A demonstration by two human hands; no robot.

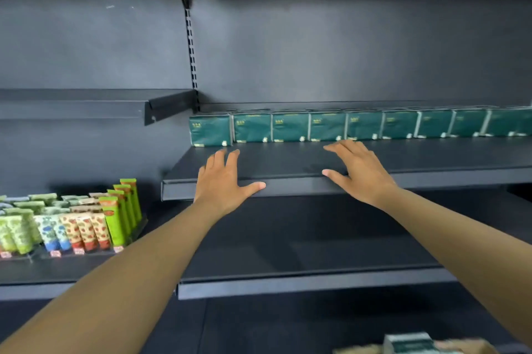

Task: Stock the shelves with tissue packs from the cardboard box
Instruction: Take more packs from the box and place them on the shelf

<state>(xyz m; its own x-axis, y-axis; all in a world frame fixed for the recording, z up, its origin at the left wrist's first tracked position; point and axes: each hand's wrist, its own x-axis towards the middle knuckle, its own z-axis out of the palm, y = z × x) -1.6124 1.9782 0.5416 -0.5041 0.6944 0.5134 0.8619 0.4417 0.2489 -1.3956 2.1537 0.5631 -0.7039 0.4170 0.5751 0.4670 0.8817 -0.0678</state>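
Note:
Several dark green tissue packs (328, 125) stand side by side in a row along the back of a dark shelf (431, 172). My left hand (223, 180) reaches flat over the shelf's front part, fingers straight and spread, holding nothing. My right hand (359, 170) lies the same way further right, its fingertips just short of the row of packs. At the bottom edge, the cardboard box (460, 347) shows partly, with a tissue pack (408, 342) sticking out of it.
A lower dark shelf (302, 281) runs beneath my arms. To the left, a display of green, blue and red tubes (72, 224) stands on another shelf. A higher short shelf (86, 107) juts out at the upper left beside a slotted upright (192, 57).

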